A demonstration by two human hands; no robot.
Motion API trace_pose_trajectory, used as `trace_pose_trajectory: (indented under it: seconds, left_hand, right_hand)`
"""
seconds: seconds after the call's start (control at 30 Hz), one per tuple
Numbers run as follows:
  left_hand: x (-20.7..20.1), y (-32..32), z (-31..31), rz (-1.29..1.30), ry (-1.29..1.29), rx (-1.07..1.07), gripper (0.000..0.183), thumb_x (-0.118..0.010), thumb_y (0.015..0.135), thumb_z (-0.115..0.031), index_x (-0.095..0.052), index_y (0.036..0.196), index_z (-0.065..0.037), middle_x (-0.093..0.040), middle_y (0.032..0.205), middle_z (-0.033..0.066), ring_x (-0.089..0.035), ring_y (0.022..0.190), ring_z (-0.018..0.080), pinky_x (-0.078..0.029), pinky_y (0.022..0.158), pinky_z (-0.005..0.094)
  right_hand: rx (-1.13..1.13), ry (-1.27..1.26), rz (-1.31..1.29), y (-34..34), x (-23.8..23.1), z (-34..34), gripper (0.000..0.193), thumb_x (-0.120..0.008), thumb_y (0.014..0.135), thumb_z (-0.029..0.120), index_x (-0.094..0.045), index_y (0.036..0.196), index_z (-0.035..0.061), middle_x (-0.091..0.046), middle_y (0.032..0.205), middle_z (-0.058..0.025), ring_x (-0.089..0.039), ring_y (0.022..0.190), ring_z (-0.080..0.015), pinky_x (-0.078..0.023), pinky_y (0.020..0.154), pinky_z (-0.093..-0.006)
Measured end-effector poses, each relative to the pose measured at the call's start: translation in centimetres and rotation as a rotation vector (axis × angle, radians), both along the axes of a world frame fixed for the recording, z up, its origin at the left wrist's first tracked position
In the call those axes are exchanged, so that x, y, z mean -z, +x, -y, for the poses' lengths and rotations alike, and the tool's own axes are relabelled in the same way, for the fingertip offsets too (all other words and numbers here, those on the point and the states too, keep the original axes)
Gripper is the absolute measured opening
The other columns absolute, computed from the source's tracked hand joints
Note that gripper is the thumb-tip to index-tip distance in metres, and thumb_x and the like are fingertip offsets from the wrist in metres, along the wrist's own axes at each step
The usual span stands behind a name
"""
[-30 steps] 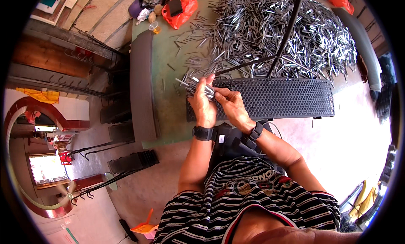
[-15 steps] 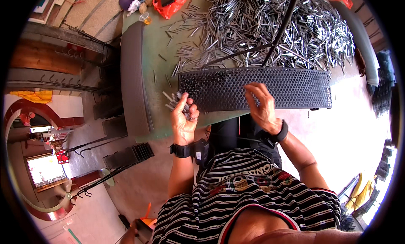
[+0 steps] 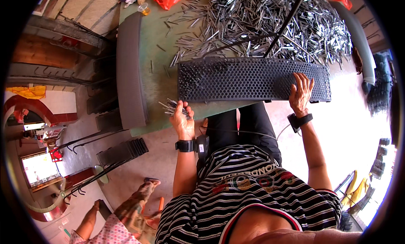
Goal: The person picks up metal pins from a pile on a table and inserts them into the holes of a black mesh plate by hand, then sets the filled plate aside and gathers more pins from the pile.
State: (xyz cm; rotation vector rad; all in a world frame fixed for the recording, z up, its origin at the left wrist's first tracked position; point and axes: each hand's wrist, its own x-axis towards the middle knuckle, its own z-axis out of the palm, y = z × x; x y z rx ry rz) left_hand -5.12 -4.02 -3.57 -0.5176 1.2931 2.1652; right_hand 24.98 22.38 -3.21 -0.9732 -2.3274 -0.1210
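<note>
My left hand (image 3: pixel 182 125) is closed around a bundle of thin metal strips (image 3: pixel 168 106), whose ends fan out to the left. It is at the near left corner of a long black perforated panel (image 3: pixel 244 80), which lies along the near edge of the table. Dark bits show among the holes at the panel's left end; they are too small to make out. Over the panel's right end, my right hand (image 3: pixel 301 95) is open, fingers stretched and spread, with nothing in it. Whether its fingertips touch the panel I cannot tell.
Behind the panel, a large heap of loose metal strips (image 3: pixel 274 31) covers the green table (image 3: pixel 147 90). A dark rod (image 3: pixel 287 22) slants over it. Curved grey sheets (image 3: pixel 130 71) stand along the left edge. Another person's patterned clothing (image 3: pixel 112 233) shows at lower left.
My right hand has moved right along the panel and spread its fingers. The left hand, still holding the strips, has drawn back slightly from the panel. More of another person shows at lower left.
</note>
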Motion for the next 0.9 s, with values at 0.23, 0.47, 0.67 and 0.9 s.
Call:
trace_pose_trajectory:
  seconds: [0.23, 0.47, 0.67, 0.9]
  left_hand:
    - [-1.1, -1.3, -2.0, -0.127, -0.109, 0.037, 0.007, -0.061, 0.081, -0.005, -0.056, 0.083, -0.002, -0.057, 0.068, 0.0074, -0.049, 0.047, 0.0143, -0.033, 0.037, 0.0252]
    - [-4.3, 3.3, -1.4, 0.014, 0.017, 0.7, 0.018, -0.067, 0.08, -0.01, -0.059, 0.095, -0.003, -0.057, 0.07, 0.0065, -0.052, 0.05, 0.012, -0.035, 0.04, 0.0212]
    - [-4.8, 4.8, -1.7, 0.06, 0.148, 0.725, 0.022, -0.061, 0.079, -0.008, -0.058, 0.099, 0.0, -0.058, 0.07, 0.0084, -0.053, 0.052, 0.014, -0.037, 0.041, 0.0235]
    - [-4.0, 4.2, -1.1, -0.011, 0.093, 0.628, 0.023, -0.063, 0.078, -0.003, -0.058, 0.101, 0.001, -0.065, 0.077, 0.0141, -0.058, 0.049, 0.018, -0.041, 0.039, 0.0237]
  right_hand:
    - [0.01, -0.059, 0.003, -2.3, 0.0, -1.3, 0.03, -0.05, 0.088, 0.022, -0.055, 0.113, 0.0068, -0.056, 0.111, -0.0095, -0.048, 0.11, -0.027, -0.022, 0.101, -0.053]
    - [-0.378, -0.467, -0.348, -9.2, -4.8, 4.2, 0.023, -0.06, 0.079, 0.002, -0.06, 0.102, 0.0003, -0.06, 0.098, -0.016, -0.059, 0.087, -0.0279, -0.047, 0.073, -0.0329]
    - [-0.607, -1.132, -0.222, -15.8, -7.2, 7.9, 0.021, -0.057, 0.084, 0.003, -0.06, 0.103, -0.0051, -0.064, 0.086, -0.0105, -0.062, 0.073, -0.013, -0.05, 0.066, -0.0257]
    - [-0.611, -0.814, -0.144, -20.6, -4.6, 8.6, 0.014, -0.059, 0.08, 0.002, -0.065, 0.093, -0.0009, -0.064, 0.079, -0.0085, -0.061, 0.064, -0.0145, -0.048, 0.057, -0.0259]
